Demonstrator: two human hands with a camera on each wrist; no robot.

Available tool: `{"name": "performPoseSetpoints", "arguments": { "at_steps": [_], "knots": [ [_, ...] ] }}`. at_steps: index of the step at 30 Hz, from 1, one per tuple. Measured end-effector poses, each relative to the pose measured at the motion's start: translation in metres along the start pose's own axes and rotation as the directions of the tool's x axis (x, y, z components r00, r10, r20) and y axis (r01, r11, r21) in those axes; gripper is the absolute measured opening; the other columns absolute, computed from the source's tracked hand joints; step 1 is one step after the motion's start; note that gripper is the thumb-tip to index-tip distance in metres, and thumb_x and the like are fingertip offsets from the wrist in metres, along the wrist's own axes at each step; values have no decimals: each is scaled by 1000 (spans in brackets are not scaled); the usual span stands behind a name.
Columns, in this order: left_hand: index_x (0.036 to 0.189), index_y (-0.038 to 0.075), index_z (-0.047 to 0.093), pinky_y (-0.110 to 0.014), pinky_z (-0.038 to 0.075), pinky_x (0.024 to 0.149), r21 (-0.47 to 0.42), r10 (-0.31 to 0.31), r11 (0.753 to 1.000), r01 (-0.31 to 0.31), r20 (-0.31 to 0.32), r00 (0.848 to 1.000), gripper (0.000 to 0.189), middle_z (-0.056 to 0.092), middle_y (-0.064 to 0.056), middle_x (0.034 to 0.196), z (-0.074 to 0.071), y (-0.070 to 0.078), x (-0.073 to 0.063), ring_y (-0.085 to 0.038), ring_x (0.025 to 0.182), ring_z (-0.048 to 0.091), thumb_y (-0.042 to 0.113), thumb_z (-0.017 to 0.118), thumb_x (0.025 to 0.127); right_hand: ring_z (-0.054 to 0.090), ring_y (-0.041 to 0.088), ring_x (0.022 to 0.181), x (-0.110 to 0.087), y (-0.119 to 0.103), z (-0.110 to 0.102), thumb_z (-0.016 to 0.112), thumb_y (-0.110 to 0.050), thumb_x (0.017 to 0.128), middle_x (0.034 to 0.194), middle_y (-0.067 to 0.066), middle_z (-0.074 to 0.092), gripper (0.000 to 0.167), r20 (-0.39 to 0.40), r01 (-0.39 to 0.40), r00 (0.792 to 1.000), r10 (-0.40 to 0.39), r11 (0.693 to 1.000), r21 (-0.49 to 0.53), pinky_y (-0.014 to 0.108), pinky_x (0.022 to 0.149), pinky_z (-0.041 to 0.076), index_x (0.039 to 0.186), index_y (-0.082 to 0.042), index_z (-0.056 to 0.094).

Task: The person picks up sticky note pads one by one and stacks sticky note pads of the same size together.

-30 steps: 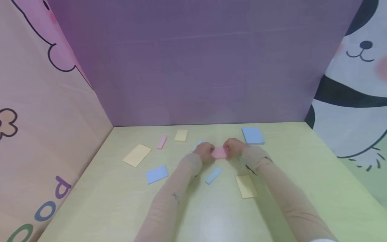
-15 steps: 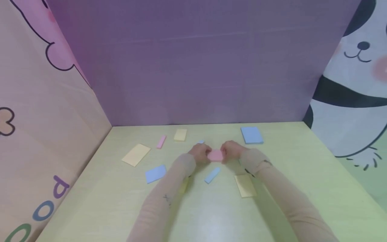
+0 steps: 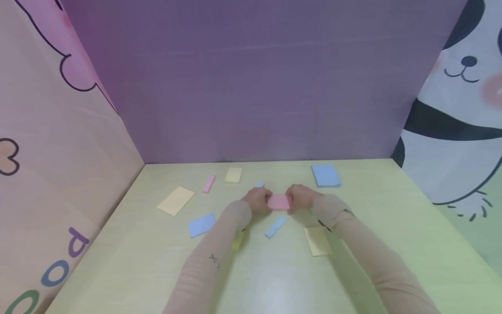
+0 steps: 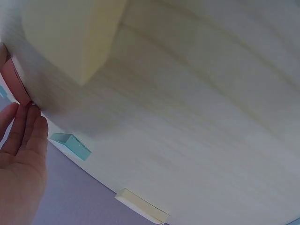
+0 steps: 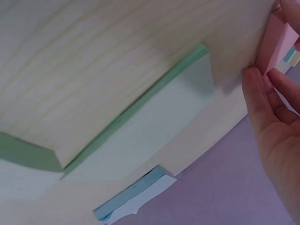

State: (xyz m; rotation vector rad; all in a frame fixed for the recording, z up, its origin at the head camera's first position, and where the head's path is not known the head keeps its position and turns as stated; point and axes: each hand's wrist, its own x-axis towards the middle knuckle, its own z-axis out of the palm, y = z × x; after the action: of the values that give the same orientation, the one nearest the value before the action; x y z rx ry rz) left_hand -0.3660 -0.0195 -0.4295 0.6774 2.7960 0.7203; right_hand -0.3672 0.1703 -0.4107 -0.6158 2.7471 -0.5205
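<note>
Both hands hold a pink sticky note pad [image 3: 279, 202] between them, at the middle of the table. My left hand [image 3: 257, 199] pinches its left end, and my right hand [image 3: 301, 197] grips the right end. The left wrist view shows the left hand's fingertips [image 4: 29, 110] at a corner of the pad, above the tabletop's far part. In the right wrist view, thumb and fingers [image 5: 253, 79] meet at the pad's edge. A narrow blue pad [image 3: 276, 227] lies just in front of the hands. Behind the left hand, a small blue pad [image 3: 260, 185] is partly hidden.
Around them on the table [image 3: 270, 279] lie a large blue pad [image 3: 326, 175], cream pads [image 3: 318, 240], a blue pad [image 3: 201, 225] and a pink strip [image 3: 209, 184]. A yellow strip [image 3: 238, 240] is partly under the left forearm. Green pads [image 5: 140, 112] show in the right wrist view.
Both hands have shifted slightly left and nearer with the pink sticky note pad still held. The yellow strip has come into view beside the left forearm.
</note>
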Motion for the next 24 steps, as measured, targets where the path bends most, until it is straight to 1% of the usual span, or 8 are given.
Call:
{"name": "performPoseSetpoints", "arguments": {
  "at_steps": [6,12,15,19,24],
  "knots": [
    [118,8,60,-30,44,94,-14,-6,1000,6,-2,1000,52,64,-5,113,1,-1,-3,-18,103,58,13,75,69,59,20,86,-2,2,0,80,-11,62,95,9,65,45,9,15,1000,-15,1000,-2,37,84,49,102,1,64],
    [118,8,60,-30,44,95,-50,-15,999,15,6,1000,52,64,-5,113,0,1,-6,-18,103,58,12,76,69,57,18,84,-3,3,1,79,-10,62,92,7,65,39,2,20,1000,-20,1000,3,37,83,48,98,-1,66],
    [118,8,60,-31,44,95,-62,-19,998,19,8,1000,51,64,-5,114,0,2,-6,-18,104,58,12,76,69,57,18,83,-3,3,1,79,-9,63,90,5,65,36,1,8,1000,-8,1000,9,37,83,48,96,-3,67],
    [117,9,61,-32,44,95,-57,-23,998,23,2,1000,50,64,-5,113,1,1,-5,-18,103,58,12,75,69,55,16,83,-3,3,2,79,-9,63,90,3,65,35,5,-19,1000,19,999,27,36,83,47,96,-5,67],
    [117,8,61,-31,45,94,-54,-22,998,22,-2,1000,50,64,-5,113,3,-1,-4,-18,103,58,12,75,69,56,17,83,-3,3,2,79,-8,62,91,4,65,36,2,1,1000,-1,999,37,37,83,48,95,-4,67]
  ]
}}
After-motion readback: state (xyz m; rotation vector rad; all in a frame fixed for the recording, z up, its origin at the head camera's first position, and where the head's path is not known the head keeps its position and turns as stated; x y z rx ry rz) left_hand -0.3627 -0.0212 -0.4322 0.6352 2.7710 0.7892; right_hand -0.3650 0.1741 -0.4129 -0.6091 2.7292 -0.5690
